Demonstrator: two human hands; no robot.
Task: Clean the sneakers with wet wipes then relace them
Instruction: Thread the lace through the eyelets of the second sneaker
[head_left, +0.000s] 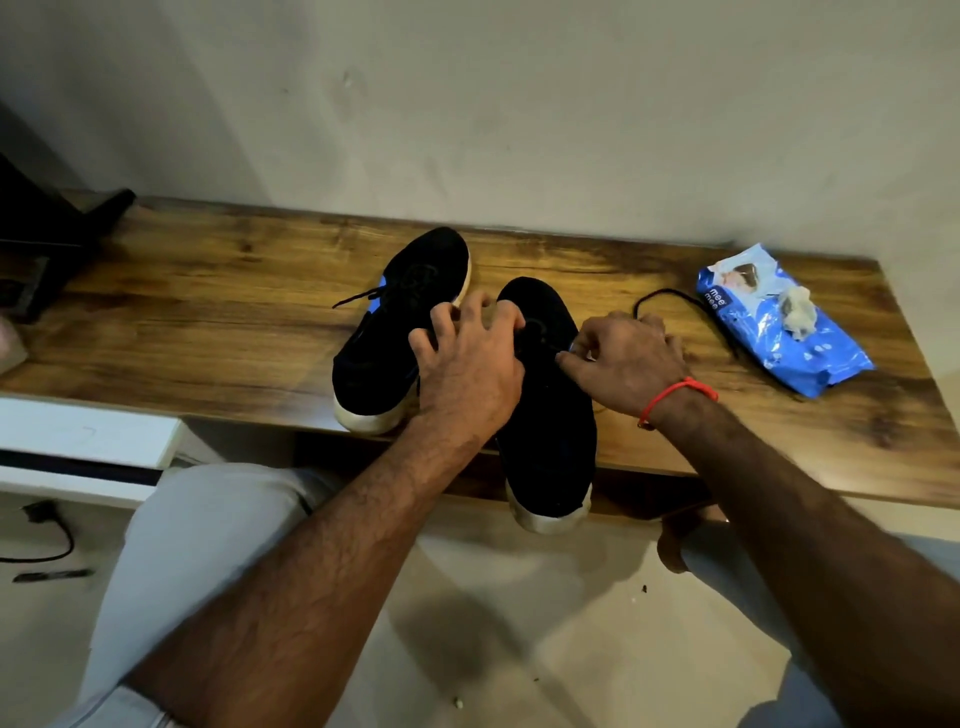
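Observation:
Two black sneakers with pale soles stand on a wooden tabletop (218, 291). The left sneaker (395, 322) has a lace end hanging out at its side. The right sneaker (550, 415) juts over the table's front edge. My left hand (467, 364) rests on the right sneaker's eyelet area with its fingers curled there. My right hand (623, 364) pinches a black lace (670, 299) beside the sneaker's tongue; the lace loops out to the right across the table. A blue wet-wipe pack (779, 322) lies at the right, with a crumpled used wipe (797, 312) on top.
A dark object (47, 244) sits at the table's left end against the wall. My knee in pale trousers (197, 545) is below the table edge. A black cable (47, 540) and a pen lie on the floor at the left.

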